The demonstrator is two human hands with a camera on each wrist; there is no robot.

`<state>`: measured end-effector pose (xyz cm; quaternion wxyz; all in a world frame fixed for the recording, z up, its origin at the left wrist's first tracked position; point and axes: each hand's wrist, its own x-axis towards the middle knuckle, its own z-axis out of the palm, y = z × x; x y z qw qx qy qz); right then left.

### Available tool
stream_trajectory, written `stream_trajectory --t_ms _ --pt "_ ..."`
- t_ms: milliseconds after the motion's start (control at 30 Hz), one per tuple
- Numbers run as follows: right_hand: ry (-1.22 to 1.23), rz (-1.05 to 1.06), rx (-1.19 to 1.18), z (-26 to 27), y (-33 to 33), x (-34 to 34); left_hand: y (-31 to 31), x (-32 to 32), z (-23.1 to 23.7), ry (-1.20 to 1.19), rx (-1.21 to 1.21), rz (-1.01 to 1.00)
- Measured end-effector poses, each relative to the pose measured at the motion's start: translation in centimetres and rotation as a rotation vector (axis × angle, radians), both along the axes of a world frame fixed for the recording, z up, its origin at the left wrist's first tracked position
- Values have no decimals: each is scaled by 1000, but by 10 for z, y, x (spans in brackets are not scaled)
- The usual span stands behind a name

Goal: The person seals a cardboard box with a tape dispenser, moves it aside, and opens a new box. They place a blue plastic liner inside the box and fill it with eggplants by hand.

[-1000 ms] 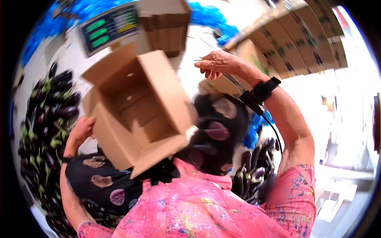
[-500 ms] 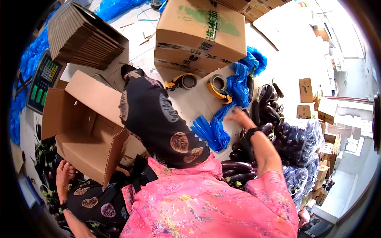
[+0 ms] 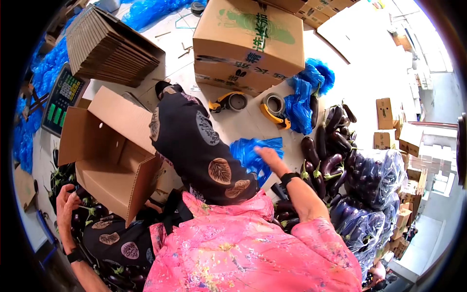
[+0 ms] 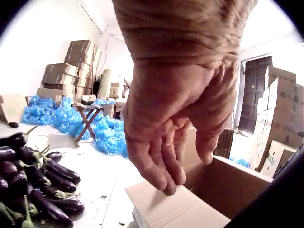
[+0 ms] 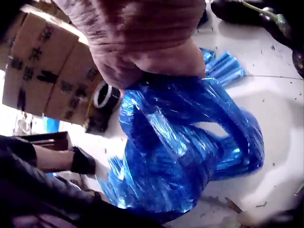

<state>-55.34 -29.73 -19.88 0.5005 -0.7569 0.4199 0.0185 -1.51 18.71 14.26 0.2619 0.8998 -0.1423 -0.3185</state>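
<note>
My right hand grips a blue plastic bag beside the bent leg; in the right wrist view the crumpled bag hangs below the hand, whose fingers are hidden behind the palm. An open cardboard box sits tilted at the left, with its flaps spread. Just left of it, over a heap of eggplants, is my left hand. Seen from the left wrist, its fingers hang loosely curved near a box flap, holding nothing.
Two tape dispensers lie on the tiled floor before a large printed carton. Flattened boxes stand by a scale at the left. More eggplants and filled clear bags lie at the right.
The box came down from in front of the body to the left side. My right hand reached toward the blue bags, then drew one toward the leg. My left hand moved slightly outward from the box.
</note>
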Motion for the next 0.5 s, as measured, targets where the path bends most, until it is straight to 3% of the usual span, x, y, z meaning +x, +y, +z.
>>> stream_trajectory --t_ms 33,67,100,133,200,300,333,400,500 --pt "-37 -193 153 -2 -13 -5 -2 -4 6 -3 -13 -12" --pt "-147 -524 472 4 -22 -9 -6 -8 12 -6 -28 -25" --pt "-143 -508 378 53 -27 -4 -14 -13 23 -7 -41 -38" --pt "-157 -651 398 20 -42 -20 -22 -19 29 -49 -55 -66" --pt "142 -84 141 67 -61 -32 -42 -33 40 -133 -87 -129" --pt "197 -20 26 133 -59 -5 -88 -77 60 -112 -255 -199" --pt "-17 -272 288 152 -50 9 -103 -92 68 -95 -298 -233" --pt "145 -274 372 180 -45 27 -128 -121 78 27 -341 -327" --pt "-286 -522 802 183 -31 41 -166 -161 80 133 -411 -526"
